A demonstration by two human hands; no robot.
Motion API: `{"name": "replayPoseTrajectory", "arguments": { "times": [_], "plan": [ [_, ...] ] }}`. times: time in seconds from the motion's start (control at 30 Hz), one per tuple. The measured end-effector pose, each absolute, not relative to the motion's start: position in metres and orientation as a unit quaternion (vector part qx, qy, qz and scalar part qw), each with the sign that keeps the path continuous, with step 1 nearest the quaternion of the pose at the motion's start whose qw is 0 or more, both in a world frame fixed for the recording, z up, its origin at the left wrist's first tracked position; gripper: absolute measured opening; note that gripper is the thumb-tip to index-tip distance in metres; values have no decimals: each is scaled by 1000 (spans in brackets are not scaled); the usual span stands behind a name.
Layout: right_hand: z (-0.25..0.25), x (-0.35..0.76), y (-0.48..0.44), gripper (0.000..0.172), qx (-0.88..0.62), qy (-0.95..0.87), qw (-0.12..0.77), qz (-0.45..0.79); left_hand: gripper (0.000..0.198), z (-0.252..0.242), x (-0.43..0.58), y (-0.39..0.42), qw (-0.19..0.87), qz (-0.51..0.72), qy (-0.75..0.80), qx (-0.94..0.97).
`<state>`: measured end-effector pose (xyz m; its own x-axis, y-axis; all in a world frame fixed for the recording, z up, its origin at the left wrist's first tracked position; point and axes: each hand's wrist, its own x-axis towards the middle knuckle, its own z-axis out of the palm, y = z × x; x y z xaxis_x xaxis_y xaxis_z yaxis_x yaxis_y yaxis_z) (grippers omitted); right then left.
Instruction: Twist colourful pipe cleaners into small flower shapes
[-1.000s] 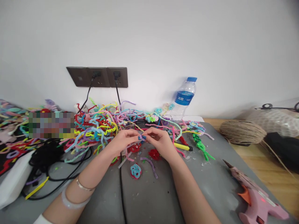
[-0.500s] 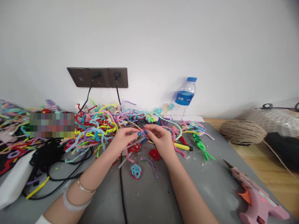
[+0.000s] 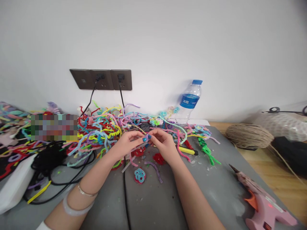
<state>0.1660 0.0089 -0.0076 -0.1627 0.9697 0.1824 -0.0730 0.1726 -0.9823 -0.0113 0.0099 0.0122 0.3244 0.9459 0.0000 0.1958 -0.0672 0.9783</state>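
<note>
My left hand and my right hand meet fingertip to fingertip above the grey table, both pinching a small blue and purple pipe-cleaner piece. Just below the hands lie a red curled piece, a loose purple pipe cleaner and a blue looped flower on red. A big tangle of coloured pipe cleaners spreads behind and to the left of my left hand.
A pink glue gun lies at the right front. A water bottle stands by the wall, a twine ball right of it. Black cables run from the wall sockets. A yellow-handled tool and green twisted piece lie right of my hands.
Both hands lifted slightly and shifted their pinch on the small piece, turning it between the fingertips. Nothing else on the table moved.
</note>
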Motion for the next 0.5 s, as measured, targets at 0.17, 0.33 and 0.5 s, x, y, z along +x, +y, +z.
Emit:
{"name": "replayPoseTrajectory", "arguments": {
  "times": [0.17,0.33,0.5],
  "plan": [
    [-6,169,8,11,-400,-609,486,483,19,19,-17,11,524,325,456,642],
    [-5,168,6,9,-382,-630,474,482,21,19,-16,9,500,309,460,665],
    [-6,159,4,20,-365,-557,535,520,21,16,-10,9,452,390,449,665]
  ]
}}
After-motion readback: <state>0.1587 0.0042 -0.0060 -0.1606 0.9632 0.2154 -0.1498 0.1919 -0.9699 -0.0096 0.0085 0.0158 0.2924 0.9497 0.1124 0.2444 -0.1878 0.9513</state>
